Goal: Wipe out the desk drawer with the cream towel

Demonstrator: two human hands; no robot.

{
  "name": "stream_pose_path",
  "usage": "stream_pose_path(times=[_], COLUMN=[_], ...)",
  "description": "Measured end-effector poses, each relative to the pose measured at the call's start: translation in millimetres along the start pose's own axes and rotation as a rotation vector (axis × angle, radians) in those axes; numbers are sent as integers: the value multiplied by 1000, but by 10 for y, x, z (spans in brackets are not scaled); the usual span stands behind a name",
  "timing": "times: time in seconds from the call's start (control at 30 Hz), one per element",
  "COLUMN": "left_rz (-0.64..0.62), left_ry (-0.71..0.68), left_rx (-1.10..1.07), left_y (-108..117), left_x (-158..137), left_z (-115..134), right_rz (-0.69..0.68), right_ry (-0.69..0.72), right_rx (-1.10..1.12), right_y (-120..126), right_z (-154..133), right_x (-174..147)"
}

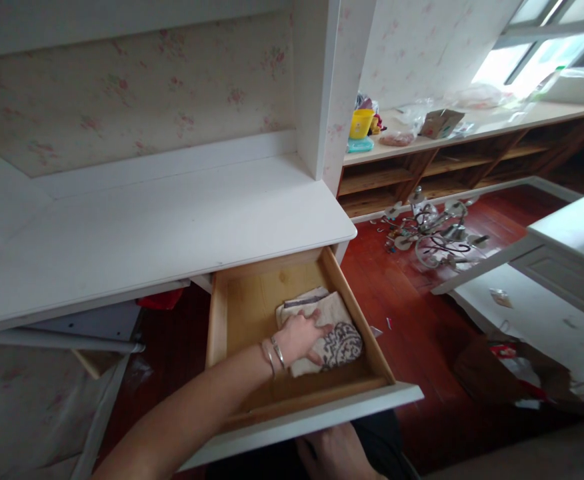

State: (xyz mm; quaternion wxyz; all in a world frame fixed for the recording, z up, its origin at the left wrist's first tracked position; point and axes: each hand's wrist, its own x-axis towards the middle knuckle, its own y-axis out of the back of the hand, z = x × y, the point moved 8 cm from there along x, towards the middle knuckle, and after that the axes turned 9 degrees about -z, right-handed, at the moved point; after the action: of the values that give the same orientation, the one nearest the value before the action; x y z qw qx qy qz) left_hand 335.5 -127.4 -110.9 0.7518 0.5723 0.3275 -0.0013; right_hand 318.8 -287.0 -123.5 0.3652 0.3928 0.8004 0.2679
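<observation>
A wooden drawer (232, 313) with a white front stands pulled out from under a white desk (162, 233). Inside it, at the right, lies a folded beige cloth (335, 330) with a grey pattern. My left hand (299, 337) reaches into the drawer and rests flat on the cloth, fingers spread; bangles circle the wrist. My right hand (335, 453) is below the drawer's white front, at the bottom edge of the view, partly hidden; it seems to touch the front's underside.
A chandelier (432, 233) lies on the red wooden floor to the right. A low shelf unit (452, 167) carries a yellow cup, a box and bags. A white door panel (537, 307) lies at the right, with a brown paper bag (512, 373) near it.
</observation>
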Motion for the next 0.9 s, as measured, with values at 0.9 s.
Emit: stream_pose_path(times=[0.9], left_rz=[-98], left_ry=[161], left_rx=[-101], left_y=[-730], left_x=[-1349], left_z=[-474], right_rz=[-55], right_ry=[-93], right_rx=[-113], right_y=[-39], right_z=[31], right_x=[-18])
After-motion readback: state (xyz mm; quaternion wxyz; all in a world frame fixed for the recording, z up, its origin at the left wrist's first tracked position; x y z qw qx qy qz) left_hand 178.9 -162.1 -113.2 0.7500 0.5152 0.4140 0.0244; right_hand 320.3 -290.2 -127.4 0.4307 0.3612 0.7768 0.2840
